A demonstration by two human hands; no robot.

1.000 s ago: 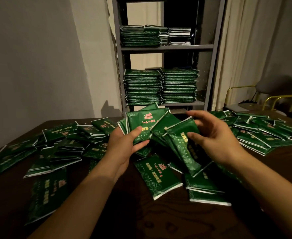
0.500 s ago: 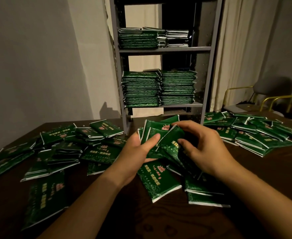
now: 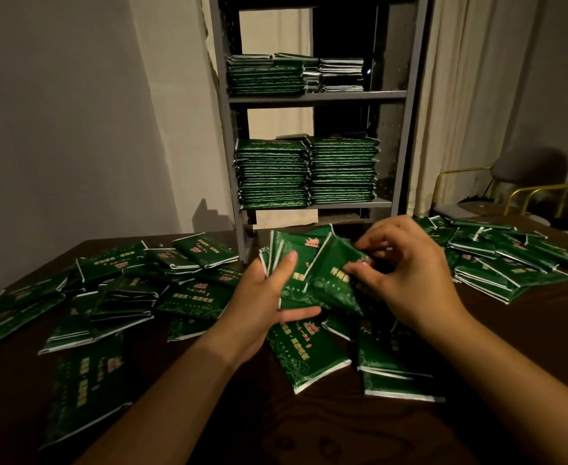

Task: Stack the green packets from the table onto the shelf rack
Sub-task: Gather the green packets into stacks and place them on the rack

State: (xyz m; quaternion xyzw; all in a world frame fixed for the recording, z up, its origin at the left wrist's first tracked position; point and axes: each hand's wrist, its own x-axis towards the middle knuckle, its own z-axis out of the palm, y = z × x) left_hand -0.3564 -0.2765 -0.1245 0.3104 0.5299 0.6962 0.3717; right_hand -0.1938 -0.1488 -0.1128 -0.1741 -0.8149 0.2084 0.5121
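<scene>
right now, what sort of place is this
Probably a back room or small stockroom, not a shop floor: a grey metal shelf rack holds neat stacks of green foil packets, more lie loose on a dark wooden table, and pale curtains hang behind.

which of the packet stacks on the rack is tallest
The lower shelf's right-hand stack, beside the left stack: its top sits slightly higher, and both stand far taller than the upper shelf's short piles.

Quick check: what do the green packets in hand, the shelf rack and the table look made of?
Green packets: probably glossy plastic film; they crease and catch light. Shelf rack: likely grey painted metal, with perforated uprights. Table: dark wood or veneer, showing grain.
</scene>
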